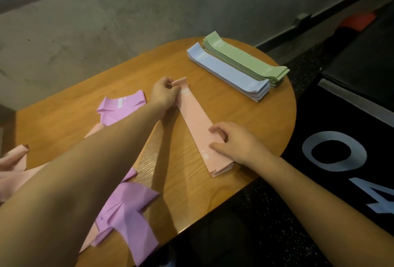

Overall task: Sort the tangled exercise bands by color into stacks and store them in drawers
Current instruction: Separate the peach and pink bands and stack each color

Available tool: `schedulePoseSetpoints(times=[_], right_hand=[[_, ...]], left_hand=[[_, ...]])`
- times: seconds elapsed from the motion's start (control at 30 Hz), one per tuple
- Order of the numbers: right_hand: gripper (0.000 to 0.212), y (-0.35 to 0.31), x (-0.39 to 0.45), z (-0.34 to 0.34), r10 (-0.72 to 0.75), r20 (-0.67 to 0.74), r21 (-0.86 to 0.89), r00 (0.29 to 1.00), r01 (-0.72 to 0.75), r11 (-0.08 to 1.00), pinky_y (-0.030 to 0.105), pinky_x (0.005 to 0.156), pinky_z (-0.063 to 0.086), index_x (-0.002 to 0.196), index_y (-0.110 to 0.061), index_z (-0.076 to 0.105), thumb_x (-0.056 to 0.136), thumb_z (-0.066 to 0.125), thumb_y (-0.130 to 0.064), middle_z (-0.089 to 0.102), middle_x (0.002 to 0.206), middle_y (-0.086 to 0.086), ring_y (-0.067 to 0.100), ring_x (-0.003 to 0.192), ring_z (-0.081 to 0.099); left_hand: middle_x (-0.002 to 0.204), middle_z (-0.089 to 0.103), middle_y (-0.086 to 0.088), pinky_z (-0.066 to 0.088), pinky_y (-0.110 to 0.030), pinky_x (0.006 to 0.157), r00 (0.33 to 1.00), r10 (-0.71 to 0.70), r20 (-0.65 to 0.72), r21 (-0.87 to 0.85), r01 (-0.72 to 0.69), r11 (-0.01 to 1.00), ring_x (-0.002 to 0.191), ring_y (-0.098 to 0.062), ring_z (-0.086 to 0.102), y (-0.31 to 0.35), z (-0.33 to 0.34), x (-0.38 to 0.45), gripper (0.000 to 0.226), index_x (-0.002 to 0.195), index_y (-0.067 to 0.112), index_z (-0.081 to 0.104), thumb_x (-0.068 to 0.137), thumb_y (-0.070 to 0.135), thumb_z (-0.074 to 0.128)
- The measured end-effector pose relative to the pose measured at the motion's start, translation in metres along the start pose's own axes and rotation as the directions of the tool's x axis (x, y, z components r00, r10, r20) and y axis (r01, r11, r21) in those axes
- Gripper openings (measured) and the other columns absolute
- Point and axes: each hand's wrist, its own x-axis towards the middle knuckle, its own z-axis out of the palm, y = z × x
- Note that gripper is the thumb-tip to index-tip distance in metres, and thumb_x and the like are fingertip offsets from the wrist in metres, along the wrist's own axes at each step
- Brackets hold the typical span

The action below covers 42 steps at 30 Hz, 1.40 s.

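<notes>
The pink band stack is held at both ends on the wooden table. Its far end is pinched by the left hand, fingers curled round the top band's tip; its near end is pressed by the right hand, whose fingers are bent over the stack's edge. The long axis runs from far-left to near-right, directly between the two hands, the right hand lying nearer the camera. The stack appears flat, thin and roughly squared. Further out, tangled purple bands and loose pink bands remain unsorted at left. Blue stack and green stack lie side by side, touching, at the far right.
</notes>
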Motion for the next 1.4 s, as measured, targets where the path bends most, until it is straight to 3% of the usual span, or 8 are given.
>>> schedulePoseSetpoints(times=[0.1, 0.3, 0.5, 0.67, 0.83, 1.1, 1.27, 1.4], right_hand=[[0.044, 0.000, -0.003, -0.002, -0.006, -0.016, -0.142, 1.000, 0.004, 0.990, 0.026, 0.074, 0.042, 0.131, -0.037, 0.054, 0.090, 0.065, -0.048, 0.040, 0.089, -0.023, 0.006, 0.090, 0.048], [0.059, -0.003, -0.007, -0.001, 0.052, -0.029, -0.132, 0.998, -0.056, 0.990, 0.040, 0.092, 0.052, 0.141, -0.036, 0.043, 0.090, 0.053, -0.064, 0.048, 0.133, -0.011, 0.017, 0.116, 0.056], [0.097, -0.025, -0.018, 0.008, 0.056, -0.053, -0.404, 0.997, -0.073, 0.912, 0.042, 0.093, 0.047, 0.149, -0.029, 0.030, 0.075, 0.047, -0.088, 0.046, 0.141, 0.001, 0.026, 0.123, 0.052], [0.095, -0.038, -0.014, 0.016, 0.054, -0.033, -0.519, 0.998, -0.063, 0.853, 0.041, 0.088, 0.048, 0.145, -0.026, 0.027, 0.073, 0.058, -0.080, 0.044, 0.136, 0.004, 0.028, 0.119, 0.051], [0.067, -0.040, -0.015, 0.021, 0.029, -0.017, -0.500, 0.999, -0.034, 0.866, 0.039, 0.081, 0.047, 0.136, -0.022, 0.036, 0.080, 0.062, -0.048, 0.045, 0.127, 0.004, 0.027, 0.111, 0.049], [0.083, -0.040, -0.019, 0.016, 0.033, -0.026, -0.533, 0.999, -0.041, 0.845, 0.043, 0.087, 0.051, 0.148, -0.031, 0.024, 0.082, 0.059, -0.068, 0.039, 0.142, 0.002, 0.028, 0.121, 0.047], [0.072, -0.048, -0.021, 0.013, -0.081, -0.088, -0.498, 0.993, 0.027, 0.867, 0.045, 0.096, 0.047, 0.151, -0.031, 0.024, 0.092, 0.047, -0.065, 0.035, 0.149, 0.001, 0.027, 0.127, 0.044], [0.062, -0.065, -0.021, 0.024, -0.189, -0.067, -0.400, 0.980, 0.147, 0.905, 0.043, 0.103, 0.043, 0.150, -0.030, 0.033, 0.094, 0.053, -0.050, 0.043, 0.148, -0.002, 0.024, 0.129, 0.044]], left_hand=[[0.114, 0.061, -0.006, 0.057, -0.028, 0.063, 1.000, 0.007, 0.020, 0.053, -0.008, 0.999, 0.082, -0.019, 0.064, -0.007, 0.001, 0.006, 0.029, 0.126, 0.020, 0.054, 0.099, 0.025, 0.061], [0.144, 0.035, -0.002, 0.051, -0.029, 0.092, 0.956, 0.285, 0.075, 0.302, -0.294, 0.907, 0.124, -0.022, 0.049, -0.012, -0.009, 0.000, 0.039, 0.132, 0.029, 0.051, 0.097, 0.015, 0.062], [0.167, 0.004, 0.003, 0.009, -0.055, 0.121, 0.696, 0.341, 0.632, 0.658, -0.714, 0.240, 0.153, -0.028, 0.003, -0.001, -0.026, -0.016, 0.084, 0.151, 0.045, 0.024, 0.087, 0.006, 0.063], [0.166, 0.018, 0.005, 0.012, -0.052, 0.123, 0.591, 0.280, 0.756, 0.624, -0.781, -0.035, 0.155, -0.026, 0.005, 0.010, -0.013, -0.003, 0.085, 0.154, 0.041, 0.025, 0.089, 0.010, 0.069], [0.151, 0.045, 0.002, 0.030, -0.049, 0.119, 0.585, 0.304, 0.752, 0.620, -0.784, -0.023, 0.145, -0.023, 0.035, 0.020, -0.010, 0.002, 0.069, 0.146, 0.032, 0.042, 0.087, 0.016, 0.073], [0.163, 0.027, 0.000, 0.024, -0.046, 0.120, 0.633, 0.383, 0.673, 0.673, -0.738, 0.037, 0.152, -0.026, 0.020, 0.013, -0.023, -0.015, 0.070, 0.151, 0.033, 0.037, 0.091, 0.012, 0.067], [0.160, 0.033, 0.000, 0.041, -0.042, 0.106, 0.708, 0.475, 0.523, 0.657, -0.690, 0.305, 0.137, -0.025, 0.044, -0.009, -0.058, -0.040, 0.045, 0.141, 0.028, 0.051, 0.098, 0.032, 0.059], [0.138, 0.056, -0.005, 0.047, -0.038, 0.095, 0.750, 0.587, 0.305, 0.555, -0.641, 0.530, 0.120, -0.027, 0.057, -0.051, -0.098, -0.065, 0.029, 0.122, 0.014, 0.064, 0.093, 0.019, 0.062]])
